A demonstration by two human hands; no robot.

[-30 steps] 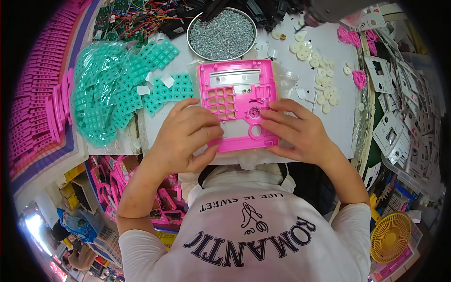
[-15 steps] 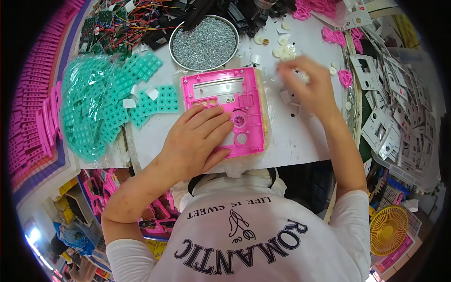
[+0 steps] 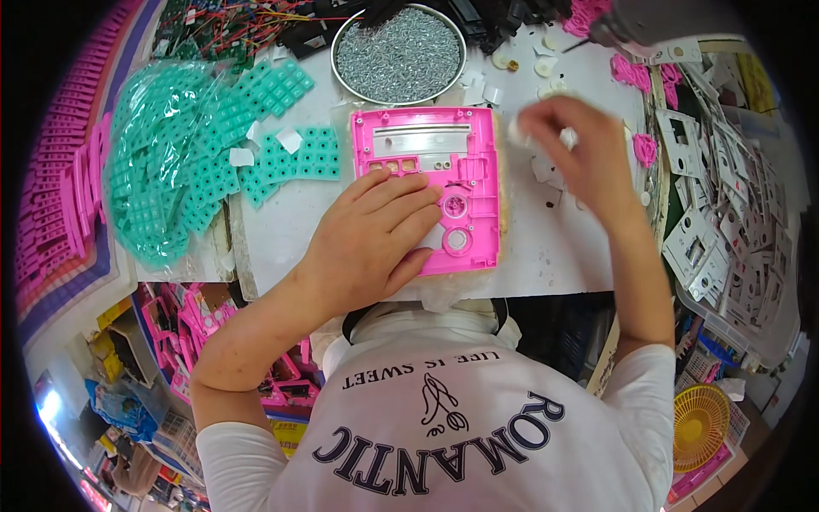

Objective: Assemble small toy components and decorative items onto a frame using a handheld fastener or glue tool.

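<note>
A pink plastic panel (image 3: 444, 158) with a window slot and round holes lies flat on the white table (image 3: 546, 256). My left hand (image 3: 375, 235) rests palm down on its lower left part and holds it in place. My right hand (image 3: 580, 154) hovers just right of the panel's top corner, blurred, with its fingers curled around a small white piece (image 3: 517, 130). More small white pieces (image 3: 546, 166) lie on the table under that hand.
A round metal bowl of screws (image 3: 398, 51) stands behind the panel. Teal rubber keypads (image 3: 299, 154) and a bag of them (image 3: 162, 162) lie to the left. Pink parts (image 3: 68, 196) line the far left. White plastic plates (image 3: 725, 230) are piled on the right.
My right hand left the panel, reached to the loose white pieces on the right and now sits closer to the panel's top corner. My left hand stayed on the panel.
</note>
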